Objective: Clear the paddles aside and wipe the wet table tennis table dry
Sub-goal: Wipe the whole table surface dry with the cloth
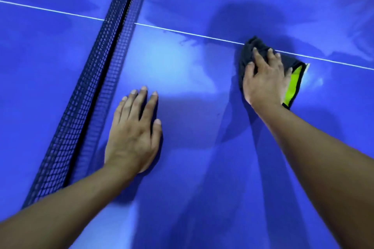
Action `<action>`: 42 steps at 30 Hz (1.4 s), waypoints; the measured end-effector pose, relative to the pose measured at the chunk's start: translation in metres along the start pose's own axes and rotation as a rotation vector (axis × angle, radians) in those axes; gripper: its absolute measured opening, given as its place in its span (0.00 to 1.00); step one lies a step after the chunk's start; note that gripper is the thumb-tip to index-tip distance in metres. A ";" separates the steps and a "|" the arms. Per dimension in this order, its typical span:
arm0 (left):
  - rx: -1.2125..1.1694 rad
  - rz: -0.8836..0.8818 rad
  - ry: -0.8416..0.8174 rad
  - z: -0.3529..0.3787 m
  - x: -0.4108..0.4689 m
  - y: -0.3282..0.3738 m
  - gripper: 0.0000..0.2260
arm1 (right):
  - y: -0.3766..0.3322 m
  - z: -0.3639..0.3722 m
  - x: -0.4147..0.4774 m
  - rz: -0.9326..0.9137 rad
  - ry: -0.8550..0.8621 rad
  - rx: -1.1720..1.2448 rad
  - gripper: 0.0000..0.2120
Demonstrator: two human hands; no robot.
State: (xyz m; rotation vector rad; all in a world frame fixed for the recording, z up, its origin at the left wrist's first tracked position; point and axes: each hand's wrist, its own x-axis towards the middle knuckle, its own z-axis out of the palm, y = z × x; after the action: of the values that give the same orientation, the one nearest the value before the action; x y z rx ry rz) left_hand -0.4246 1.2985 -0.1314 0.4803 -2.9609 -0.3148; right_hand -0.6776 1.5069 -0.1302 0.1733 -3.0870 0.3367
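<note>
Beside the net point(81, 107) we see no paddles, so clearing looks done and wiping is midway: right hand point(265, 79) presses flat-fingered on the cloth point(249, 50) at the line point(182, 31), left hand point(135, 131) flat, gripping nothing, on the table point(192, 119), wet streaks beyond.

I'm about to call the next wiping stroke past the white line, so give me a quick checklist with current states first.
1. Cloth under control: ok; the right hand presses the cloth flat on the table.
2. Left hand out of the stroke: ok; it rests flat beside the net, apart from the cloth.
3. Paddles cleared: ok here; none in view.
4. Surface by the white line dry: not ok; wet streaks show.
5. Cloth dry enough: cannot tell.
</note>
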 end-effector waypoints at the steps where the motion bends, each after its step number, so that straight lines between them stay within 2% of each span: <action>1: 0.004 -0.008 -0.013 0.000 0.000 0.000 0.26 | -0.010 0.003 0.006 0.022 -0.007 -0.003 0.25; 4: 0.000 -0.025 -0.042 -0.003 0.001 0.002 0.27 | -0.054 0.013 0.014 -0.084 0.004 -0.001 0.25; 7: 0.007 -0.041 -0.089 -0.006 0.001 0.002 0.27 | -0.128 0.031 0.009 -0.376 -0.004 0.023 0.25; 10: 0.009 -0.035 -0.096 -0.005 0.002 0.001 0.27 | -0.208 0.051 -0.001 -0.691 -0.100 0.019 0.24; 12: -0.001 -0.036 -0.091 -0.005 0.000 0.000 0.27 | -0.231 0.054 -0.009 -0.799 -0.157 0.012 0.24; 16: 0.032 -0.023 -0.089 -0.004 0.003 -0.002 0.27 | -0.183 0.044 -0.015 -0.754 -0.131 0.102 0.24; 21: -0.001 -0.020 -0.068 -0.004 0.003 0.000 0.27 | -0.033 0.006 -0.019 -0.444 0.009 0.084 0.22; 23: -0.004 -0.019 -0.061 -0.002 0.001 0.000 0.27 | 0.004 -0.006 -0.028 -0.284 0.039 0.042 0.23; 26: -0.017 -0.019 -0.040 0.001 -0.002 -0.002 0.26 | -0.006 -0.007 -0.034 -0.085 0.009 0.011 0.24; 28: -0.071 -0.014 0.008 -0.002 -0.002 -0.002 0.24 | -0.038 -0.003 -0.040 -0.040 -0.001 -0.001 0.24; 32: -0.175 -0.063 0.168 -0.016 -0.028 -0.004 0.20 | -0.133 0.022 -0.083 -0.312 0.004 0.037 0.26; 36: -0.176 -0.155 0.084 -0.029 -0.126 -0.004 0.24 | -0.216 0.033 -0.157 -0.627 -0.074 0.043 0.25; 39: -0.112 -0.146 0.009 -0.034 -0.205 -0.006 0.25 | -0.214 0.033 -0.177 -0.679 -0.092 0.088 0.24; 42: -0.054 -0.141 -0.069 -0.043 -0.262 -0.021 0.27 | -0.161 0.027 -0.173 -0.701 -0.061 0.115 0.24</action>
State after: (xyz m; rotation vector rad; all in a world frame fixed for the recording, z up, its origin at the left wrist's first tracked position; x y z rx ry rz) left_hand -0.1647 1.3567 -0.1183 0.6870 -2.9815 -0.4331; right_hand -0.4876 1.3630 -0.1295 1.2319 -2.8101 0.4662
